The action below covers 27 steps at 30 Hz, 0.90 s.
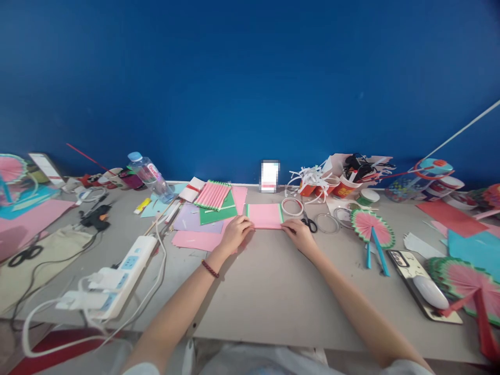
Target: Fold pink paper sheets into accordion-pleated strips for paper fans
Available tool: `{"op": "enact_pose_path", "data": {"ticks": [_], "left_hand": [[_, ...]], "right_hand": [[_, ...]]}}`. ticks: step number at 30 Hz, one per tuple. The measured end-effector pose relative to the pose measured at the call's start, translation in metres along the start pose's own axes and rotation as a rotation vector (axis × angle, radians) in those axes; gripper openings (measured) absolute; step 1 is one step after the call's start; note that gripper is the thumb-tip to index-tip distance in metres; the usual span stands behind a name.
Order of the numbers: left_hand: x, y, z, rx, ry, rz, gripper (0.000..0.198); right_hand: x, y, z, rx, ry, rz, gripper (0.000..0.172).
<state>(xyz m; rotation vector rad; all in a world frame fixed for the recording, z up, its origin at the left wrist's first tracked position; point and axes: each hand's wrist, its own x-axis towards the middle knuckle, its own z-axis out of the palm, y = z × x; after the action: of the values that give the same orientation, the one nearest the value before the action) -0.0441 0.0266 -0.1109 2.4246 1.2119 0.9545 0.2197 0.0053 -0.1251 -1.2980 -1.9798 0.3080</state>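
A pink sheet of paper (264, 214) with green strips along its left and right ends lies on the grey table in front of me. My left hand (236, 234) pinches its near left corner, fingers closed. At the near right corner, my right hand (300, 236) has its fingers closed on the edge in the same way. The near edge between the hands looks folded or slightly raised. Left of the sheet, a pleated pink paper (213, 195) with green ends rests on green paper (230, 209). Black-handled scissors (310, 225) lie just beyond my right hand.
Left: a power strip (133, 271) with trailing cables, a water bottle (152, 177) and a glue gun (97, 217). Right: tape rolls (292, 207), cups of paper scraps (312, 183), a pink-green paper fan (373, 229), and a phone (406, 271) under a mouse (429, 291). A blue wall (250, 94) stands behind.
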Motion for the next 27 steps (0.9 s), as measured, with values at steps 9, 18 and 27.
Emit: {"op": "enact_pose_path", "data": {"ticks": [9,18,27], "left_hand": [[-0.0017,-0.0027,-0.0022,0.11,-0.021,0.071,0.021],[-0.0016,-0.0041,-0.0068,0.055,-0.069,0.056,0.02],[-0.0015,-0.0013,-0.0097,0.008,-0.061,-0.002,0.017]], "right_hand": [[-0.0018,-0.0008,-0.0033,-0.16,-0.056,-0.089,0.022],[-0.0025,-0.0066,-0.0054,-0.338,-0.101,-0.175,0.019],[-0.0028,-0.0064,-0.002,-0.354,-0.099,-0.144,0.017]]}}
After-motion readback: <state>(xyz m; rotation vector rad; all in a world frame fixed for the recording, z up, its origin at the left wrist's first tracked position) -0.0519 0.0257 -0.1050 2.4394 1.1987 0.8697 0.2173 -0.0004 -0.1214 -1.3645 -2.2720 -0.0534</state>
